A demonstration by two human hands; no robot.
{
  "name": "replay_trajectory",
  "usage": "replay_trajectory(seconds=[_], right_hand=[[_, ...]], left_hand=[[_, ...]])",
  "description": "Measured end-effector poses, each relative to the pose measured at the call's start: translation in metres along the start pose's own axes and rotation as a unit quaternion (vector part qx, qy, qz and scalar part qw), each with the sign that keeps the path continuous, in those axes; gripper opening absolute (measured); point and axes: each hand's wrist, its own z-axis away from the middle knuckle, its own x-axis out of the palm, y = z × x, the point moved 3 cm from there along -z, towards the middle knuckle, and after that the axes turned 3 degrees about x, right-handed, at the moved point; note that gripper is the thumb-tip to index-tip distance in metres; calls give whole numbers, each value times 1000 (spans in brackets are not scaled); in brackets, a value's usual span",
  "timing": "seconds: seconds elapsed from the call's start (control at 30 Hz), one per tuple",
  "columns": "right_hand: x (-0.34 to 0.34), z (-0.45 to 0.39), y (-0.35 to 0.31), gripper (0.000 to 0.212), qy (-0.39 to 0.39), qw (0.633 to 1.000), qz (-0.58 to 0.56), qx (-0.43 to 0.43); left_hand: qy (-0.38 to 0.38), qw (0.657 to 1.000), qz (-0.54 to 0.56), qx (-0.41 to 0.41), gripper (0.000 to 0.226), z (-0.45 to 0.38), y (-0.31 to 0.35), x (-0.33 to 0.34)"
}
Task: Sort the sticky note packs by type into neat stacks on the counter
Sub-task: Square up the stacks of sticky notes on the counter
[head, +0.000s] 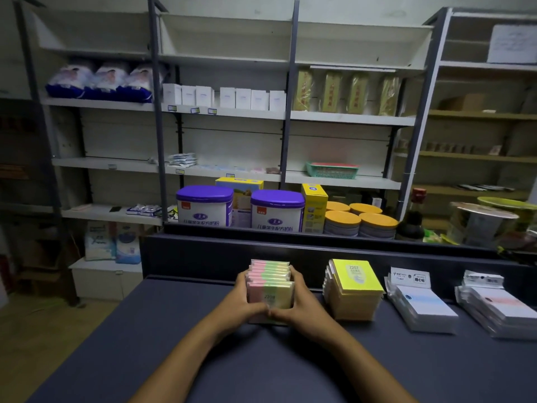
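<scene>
Squaring up seems to be the business at hand in the head view, the only one there is: both hands close around a stack of pink, green and yellow packs (270, 286) at lower centre of the frame. The left hand (242, 298) presses its curled fingers against the stack's left side, and the right hand (293, 298) does the same on the other side, with the thumbs meeting at the near edge. The stack rests on the dark blue tabletop (145, 330), just in front of the raised back ledge.

To the right of it, three more piles stand in a row along the same ledge. Nearest is a yellow stack (356, 289), fairly tall and tidy, its top pack marked 2207. Beyond that lies a pile of clear-wrapped white packs with a blue band (421, 306), then, at the right edge of the frame, a pile of similar packs with a reddish band (499, 309). These two look looser, their packs fanned a little toward the back.

I judge the sorting nearly finished: four types, four piles, and no loose pack visible anywhere on the tabletop. What looks left is evening the edges of the multicoloured stack and perhaps straightening the two on the right.

Behind the tabletop, shelves (220, 114) carry purple-lidded tins (205, 205), orange-lidded tubs (360, 221) and white boxes.
</scene>
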Motion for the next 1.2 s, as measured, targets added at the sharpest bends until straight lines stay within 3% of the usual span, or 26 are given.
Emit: replay_trajectory(seconds=[0.17,0.33,0.6,0.77,0.93,1.2], right_hand=[[-4,-2,-3,114,48,997,43,-32],[1,-8,3,76,18,997,72,-38],[-3,-8,3,92,20,992,111,-57],[1,-4,3,90,2,990,129,-50],[-2,-6,0,85,31,987,137,-83],[-1,-5,-1,75,20,989,111,-100]], left_hand=[[23,999,-17,39,87,-7,1,1],[1,998,-44,35,92,-7,0,3],[41,993,-59,92,63,-10,1,1],[-2,989,-127,77,68,-12,-8,4],[16,985,-124,121,59,-12,-5,-1],[-16,975,-192,106,60,-14,-12,-2]])
